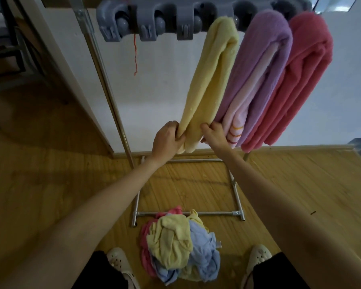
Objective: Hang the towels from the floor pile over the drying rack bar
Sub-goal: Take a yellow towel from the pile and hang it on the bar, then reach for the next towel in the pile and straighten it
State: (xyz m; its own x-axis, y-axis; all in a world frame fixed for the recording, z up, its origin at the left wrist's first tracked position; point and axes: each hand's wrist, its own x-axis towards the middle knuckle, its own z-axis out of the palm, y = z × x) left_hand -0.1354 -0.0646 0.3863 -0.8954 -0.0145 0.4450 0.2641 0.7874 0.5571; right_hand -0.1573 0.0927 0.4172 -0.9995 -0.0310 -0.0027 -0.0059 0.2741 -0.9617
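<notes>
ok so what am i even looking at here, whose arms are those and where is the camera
There is one picture, taken by a wide-angle camera worn on a person's head, looking forward and down. The two bare arms are that person's own. The left hand and right hand each grip a bottom edge of a yellow towel that already hangs over the top of a drying rack. Beside it hang a purple towel and a red towel. On the wooden floor, between the person's shoes, lies a pile of yellow, blue and pink towels not yet hung.
</notes>
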